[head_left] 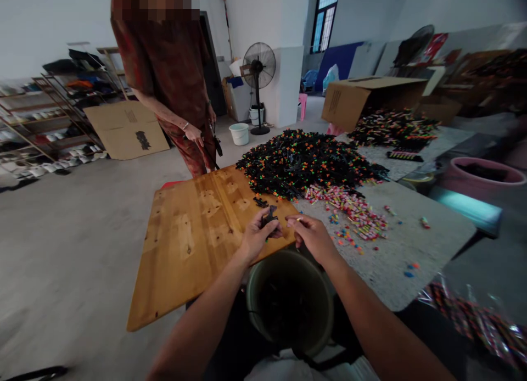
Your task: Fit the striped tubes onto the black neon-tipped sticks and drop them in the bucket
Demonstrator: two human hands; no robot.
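My left hand is closed around a small black plastic piece, shaped somewhat like a toy gun, above the front edge of the wooden board. Just to its right, my right hand pinches a small pale piece between thumb and fingers; its exact kind is too small to make out. The two hands are close but apart. Below them stands a deep round bucket between my legs, with dark contents. Beyond my hands, a few black pieces lie on the wooden board.
A large heap of black pieces with orange and green tips covers the table's far side. Pink-and-white small tubes and coloured bits lie on the grey tabletop. A person stands across the board. A cardboard box is behind.
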